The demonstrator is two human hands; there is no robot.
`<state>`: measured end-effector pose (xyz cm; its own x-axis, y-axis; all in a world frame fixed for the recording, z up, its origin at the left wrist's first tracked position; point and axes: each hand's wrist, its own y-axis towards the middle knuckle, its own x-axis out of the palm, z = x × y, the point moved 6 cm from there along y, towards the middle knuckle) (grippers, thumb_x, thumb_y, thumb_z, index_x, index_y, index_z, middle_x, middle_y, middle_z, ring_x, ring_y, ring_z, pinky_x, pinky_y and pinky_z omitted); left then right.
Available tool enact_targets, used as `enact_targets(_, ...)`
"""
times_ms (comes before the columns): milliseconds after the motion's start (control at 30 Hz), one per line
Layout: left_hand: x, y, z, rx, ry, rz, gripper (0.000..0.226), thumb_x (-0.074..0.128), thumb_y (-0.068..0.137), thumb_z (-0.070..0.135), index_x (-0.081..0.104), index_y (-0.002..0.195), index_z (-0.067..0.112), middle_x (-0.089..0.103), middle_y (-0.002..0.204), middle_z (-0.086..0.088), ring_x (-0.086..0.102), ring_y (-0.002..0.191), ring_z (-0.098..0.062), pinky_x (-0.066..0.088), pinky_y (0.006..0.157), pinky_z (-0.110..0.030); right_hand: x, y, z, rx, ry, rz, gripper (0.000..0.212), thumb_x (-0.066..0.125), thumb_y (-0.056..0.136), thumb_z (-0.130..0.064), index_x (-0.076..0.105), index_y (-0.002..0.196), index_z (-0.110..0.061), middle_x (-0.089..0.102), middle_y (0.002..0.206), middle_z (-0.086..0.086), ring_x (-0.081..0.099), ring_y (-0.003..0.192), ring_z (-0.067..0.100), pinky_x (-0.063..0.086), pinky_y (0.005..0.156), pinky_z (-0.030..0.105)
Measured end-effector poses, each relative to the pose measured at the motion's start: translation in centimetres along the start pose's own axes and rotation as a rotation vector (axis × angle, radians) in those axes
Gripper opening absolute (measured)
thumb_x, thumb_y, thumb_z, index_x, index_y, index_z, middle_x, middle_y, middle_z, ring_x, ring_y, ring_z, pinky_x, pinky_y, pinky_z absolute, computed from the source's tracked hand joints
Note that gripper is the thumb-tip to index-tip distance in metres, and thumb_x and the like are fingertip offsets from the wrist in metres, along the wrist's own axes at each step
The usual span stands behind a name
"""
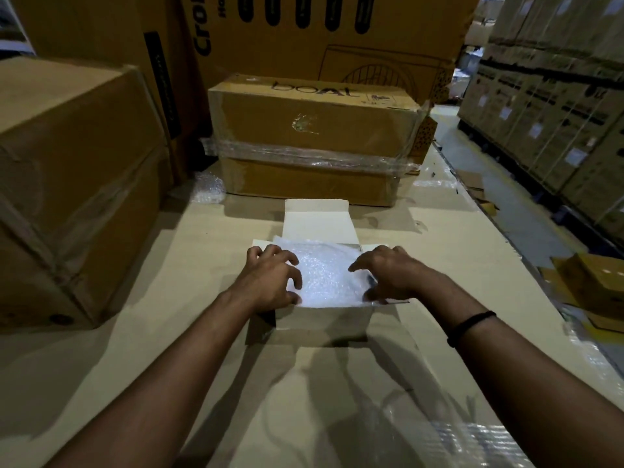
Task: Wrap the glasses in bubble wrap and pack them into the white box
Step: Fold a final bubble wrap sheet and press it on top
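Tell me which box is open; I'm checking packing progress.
The white box under left hand and right hand, lid raised, bubble wrap inside; brown cartons are shut.

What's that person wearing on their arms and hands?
Both arms are bare, with no sleeves showing. The left hand and right hand wear no gloves. A thin black band circles the right wrist.

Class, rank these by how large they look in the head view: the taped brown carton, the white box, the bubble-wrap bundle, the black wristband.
1. taped brown carton
2. white box, lid included
3. bubble-wrap bundle
4. black wristband
The carton lies farther back yet looks largest, so that rank is safe.
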<state>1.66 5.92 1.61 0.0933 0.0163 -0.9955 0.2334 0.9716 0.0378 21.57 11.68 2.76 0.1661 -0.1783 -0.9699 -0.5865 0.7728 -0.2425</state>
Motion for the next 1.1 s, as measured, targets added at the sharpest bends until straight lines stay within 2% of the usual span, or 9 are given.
enact_targets(100, 0.9, 0.8, 0.3, -0.037, 0.117, -0.11, 0.031, 0.069, 0.078, 0.054, 0.068, 0.103, 0.037, 0.041, 0.146, 0.008, 0.029, 0.134, -0.02, 0.015, 0.104, -0.043, 1.0, 0.7, -0.5, 0.02, -0.136, -0.064, 0.076, 0.067, 0.082, -0.05, 0.035, 0.147, -0.028, 0.037, 0.152, -0.007, 0.03, 0.139, 0.021, 0.026, 0.108, 0.042)
enact_targets(200, 1.3, 1.5, 0.8, -0.035, 0.161, -0.125, 0.03, 0.069, 0.079, 0.049, 0.067, 0.105, 0.034, 0.044, 0.142, 0.005, 0.033, 0.131, -0.021, 0.019, 0.103, -0.045, 1.9, 1.2, -1.2, 0.013, -0.268, -0.059, 0.073, 0.061, 0.084, -0.057, 0.037, 0.144, -0.023, 0.037, 0.151, -0.002, 0.026, 0.141, 0.022, 0.024, 0.111, 0.045)
enact_targets(400, 0.5, 1.9, -0.2, -0.026, -0.015, -0.077, 0.033, 0.068, 0.08, 0.051, 0.066, 0.109, 0.036, 0.038, 0.151, 0.007, 0.024, 0.14, -0.015, 0.008, 0.109, -0.043, 1.3, 1.2, -0.6, -0.006, -0.159, -0.028, 0.077, 0.064, 0.08, -0.059, 0.041, 0.144, -0.022, 0.04, 0.15, -0.001, 0.031, 0.14, 0.02, 0.024, 0.114, 0.041)
enact_targets(467, 0.2, 2.2, -0.6, -0.009, -0.032, -0.046, 0.055, 0.071, 0.074, 0.059, 0.057, 0.123, 0.038, 0.03, 0.156, 0.004, 0.018, 0.143, -0.017, 0.006, 0.112, -0.043, 0.6, 1.4, -0.6, -0.059, -0.082, 0.01, 0.087, 0.069, 0.076, -0.058, 0.037, 0.147, -0.02, 0.036, 0.154, 0.001, 0.029, 0.142, 0.019, 0.024, 0.115, 0.036)
enact_targets(567, 1.1, 3.1, -0.6, -0.027, 0.093, -0.179, 0.108, 0.074, 0.062, 0.071, 0.024, 0.151, 0.036, 0.007, 0.164, -0.002, 0.006, 0.148, -0.026, 0.003, 0.117, -0.05, 0.9, 2.3, -1.2, -0.085, -0.133, -0.054, 0.103, 0.071, 0.075, -0.058, 0.019, 0.154, -0.018, 0.02, 0.161, 0.003, 0.016, 0.147, 0.018, 0.013, 0.119, 0.037)
enact_targets(633, 1.9, 4.1, -0.8, -0.064, 0.149, -0.289, 0.125, 0.074, 0.059, 0.074, 0.004, 0.155, 0.033, -0.004, 0.164, -0.004, 0.0, 0.15, -0.029, -0.001, 0.117, -0.054, 1.7, 3.0, -1.1, -0.037, -0.181, -0.161, 0.111, 0.07, 0.076, -0.059, 0.004, 0.156, -0.018, 0.009, 0.163, 0.004, 0.008, 0.149, 0.019, 0.004, 0.121, 0.045)
enact_targets(733, 2.3, 5.5, -0.7, -0.074, 0.199, -0.378, 0.139, 0.075, 0.054, 0.077, -0.008, 0.155, 0.03, -0.006, 0.164, -0.006, -0.001, 0.149, -0.032, -0.002, 0.116, -0.057, 2.7, 3.8, -0.9, 0.014, -0.153, -0.247, 0.121, 0.071, 0.072, -0.063, -0.002, 0.155, -0.015, 0.005, 0.163, 0.005, 0.005, 0.15, 0.021, -0.002, 0.12, 0.05)
enact_targets(900, 2.2, 5.7, 0.2, -0.06, 0.3, -0.347, 0.136, 0.076, 0.057, 0.073, -0.001, 0.156, 0.02, 0.002, 0.164, -0.009, 0.003, 0.15, -0.03, -0.004, 0.117, -0.057, 2.3, 4.2, -0.4, 0.007, -0.118, -0.22, 0.121, 0.075, 0.067, -0.063, 0.004, 0.155, -0.019, 0.012, 0.163, 0.002, 0.012, 0.149, 0.019, -0.001, 0.12, 0.05)
enact_targets(1100, 2.9, 5.8, 0.1, -0.023, 0.146, -0.364, 0.121, 0.075, 0.059, 0.072, 0.014, 0.154, 0.029, 0.026, 0.16, 0.002, 0.02, 0.147, -0.026, 0.005, 0.117, -0.06, 0.0, 4.4, -0.5, -0.072, 0.118, 0.015, 0.089, 0.065, 0.08, -0.063, 0.026, 0.151, -0.027, 0.034, 0.156, 0.0, 0.036, 0.139, 0.023, 0.027, 0.114, 0.041)
